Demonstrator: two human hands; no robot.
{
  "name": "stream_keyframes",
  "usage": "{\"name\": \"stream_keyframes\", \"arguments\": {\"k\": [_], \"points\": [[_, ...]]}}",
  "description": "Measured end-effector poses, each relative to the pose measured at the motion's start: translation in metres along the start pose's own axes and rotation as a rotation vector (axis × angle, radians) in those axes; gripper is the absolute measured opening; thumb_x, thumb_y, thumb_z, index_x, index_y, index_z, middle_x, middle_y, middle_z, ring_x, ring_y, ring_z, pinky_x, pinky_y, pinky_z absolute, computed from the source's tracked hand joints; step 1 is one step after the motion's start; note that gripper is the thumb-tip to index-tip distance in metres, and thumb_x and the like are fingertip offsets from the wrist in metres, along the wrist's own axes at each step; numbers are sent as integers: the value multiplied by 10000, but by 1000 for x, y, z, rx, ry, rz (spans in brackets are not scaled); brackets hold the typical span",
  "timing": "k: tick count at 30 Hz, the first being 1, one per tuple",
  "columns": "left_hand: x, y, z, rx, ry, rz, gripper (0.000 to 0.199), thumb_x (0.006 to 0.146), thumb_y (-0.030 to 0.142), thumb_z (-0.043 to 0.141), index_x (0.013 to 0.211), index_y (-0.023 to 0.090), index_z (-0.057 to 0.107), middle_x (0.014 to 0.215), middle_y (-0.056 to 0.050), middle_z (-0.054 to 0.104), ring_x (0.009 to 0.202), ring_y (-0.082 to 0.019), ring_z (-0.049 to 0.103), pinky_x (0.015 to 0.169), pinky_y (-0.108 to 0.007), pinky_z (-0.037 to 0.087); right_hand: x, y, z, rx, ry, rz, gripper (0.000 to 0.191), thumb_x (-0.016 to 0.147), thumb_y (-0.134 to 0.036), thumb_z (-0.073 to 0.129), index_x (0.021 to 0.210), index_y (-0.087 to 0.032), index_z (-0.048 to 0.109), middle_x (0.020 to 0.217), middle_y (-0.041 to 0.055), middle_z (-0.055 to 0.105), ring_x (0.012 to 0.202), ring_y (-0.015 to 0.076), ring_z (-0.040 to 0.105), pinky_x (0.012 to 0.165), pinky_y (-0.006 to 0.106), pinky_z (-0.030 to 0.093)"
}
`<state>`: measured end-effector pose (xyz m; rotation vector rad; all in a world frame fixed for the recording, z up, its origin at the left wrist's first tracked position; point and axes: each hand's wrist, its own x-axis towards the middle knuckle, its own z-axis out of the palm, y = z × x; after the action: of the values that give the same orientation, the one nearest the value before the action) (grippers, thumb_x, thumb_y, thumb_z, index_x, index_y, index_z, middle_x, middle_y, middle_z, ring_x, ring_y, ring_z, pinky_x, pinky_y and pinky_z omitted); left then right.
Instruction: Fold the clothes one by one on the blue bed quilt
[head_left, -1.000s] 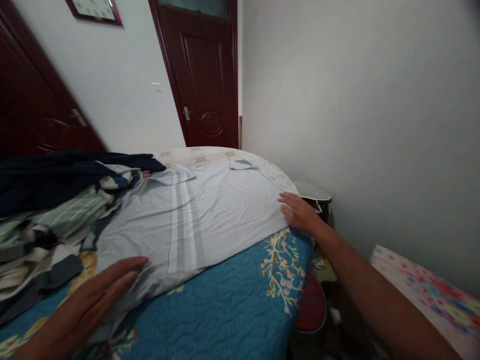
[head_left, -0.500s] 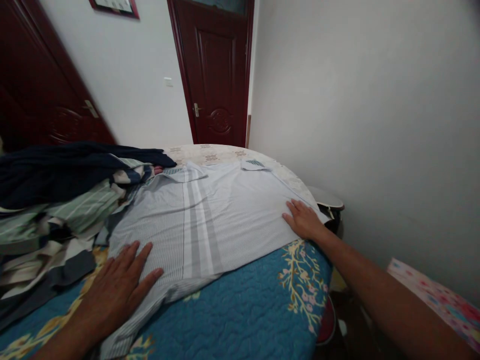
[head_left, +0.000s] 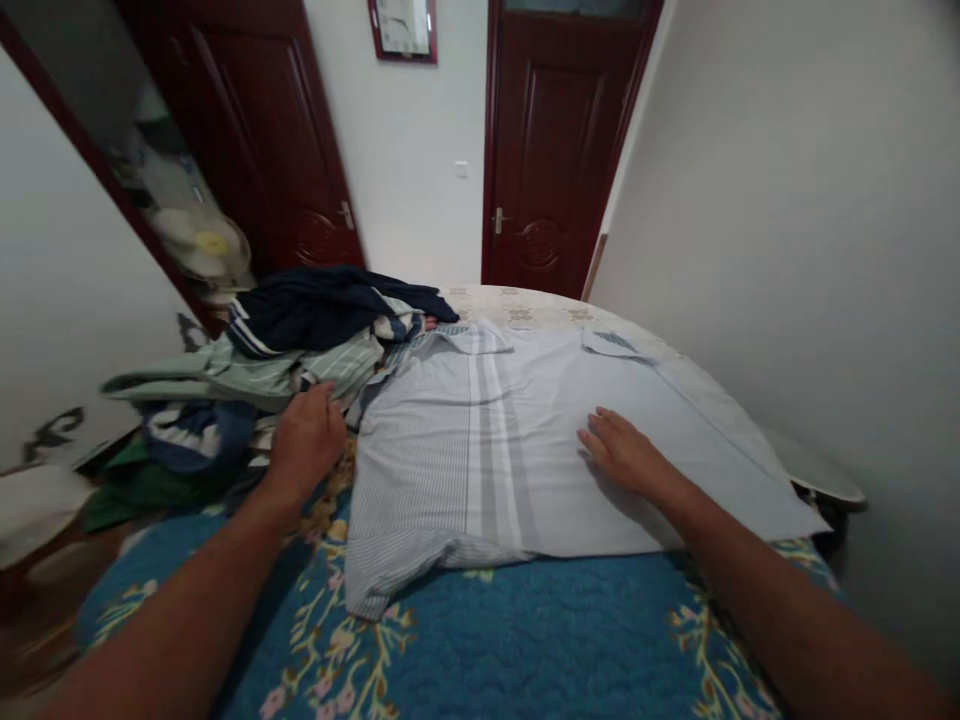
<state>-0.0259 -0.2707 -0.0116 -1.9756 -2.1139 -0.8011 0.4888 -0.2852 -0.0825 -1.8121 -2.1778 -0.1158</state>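
Note:
A white and grey striped shirt (head_left: 420, 450) lies spread on the blue floral quilted cover (head_left: 525, 640), its near left sleeve somewhat rumpled. My right hand (head_left: 619, 450) lies on the plain right part of the shirt, fingers stretched out, with nothing gripped. At the shirt's left, my left hand (head_left: 309, 430) is at the near edge of a pile of clothes (head_left: 322, 310), its fingers curled; what they hold, if anything, is hidden. The pile has navy, pale green striped and dark green pieces.
Under the cover, a pale patterned cloth (head_left: 547, 308) shows at the table's far edge. A round stool (head_left: 817, 470) stands at the right, by the wall. Behind are two dark red doors (head_left: 555, 150); a fan (head_left: 202, 240) stands at the left.
The view has swung left. My left hand has left the shirt's left part for the clothes pile, and its fingers have curled. My right hand now rests farther in from the shirt's right edge.

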Motion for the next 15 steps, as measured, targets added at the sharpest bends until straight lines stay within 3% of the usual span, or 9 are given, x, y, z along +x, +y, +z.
{"name": "stream_keyframes", "arguments": {"k": [4,8,11,15], "points": [[23,-12,0,-106,-242,-241,362,962,386,516,1050,145,771,955,-128,802,944,-279,742,801,-309,530,22,-48,17,-1,21,-61,551,1084,-496,381,1472,-197,633,1577,194,572,1490,366,505,1219,599,417],[28,-5,10,-294,-393,-413,347,964,470,577,915,164,731,620,-56,671,530,-195,601,514,-286,378,23,-54,25,4,46,-77,532,1086,-497,395,1500,-236,604,1606,173,547,1498,367,487,1217,642,389],[27,2,11,-499,-499,-536,323,968,495,611,944,178,664,673,-43,660,520,-173,613,487,-265,376,22,-48,26,13,45,-87,523,1080,-488,404,1488,-239,617,1600,168,553,1485,358,502,1223,616,393],[21,8,9,-864,-563,-600,306,934,456,700,1054,216,553,993,-65,716,772,-193,778,515,-214,446,22,-47,25,3,41,-82,527,1081,-473,399,1484,-220,622,1589,175,561,1481,356,506,1223,597,400]]}}
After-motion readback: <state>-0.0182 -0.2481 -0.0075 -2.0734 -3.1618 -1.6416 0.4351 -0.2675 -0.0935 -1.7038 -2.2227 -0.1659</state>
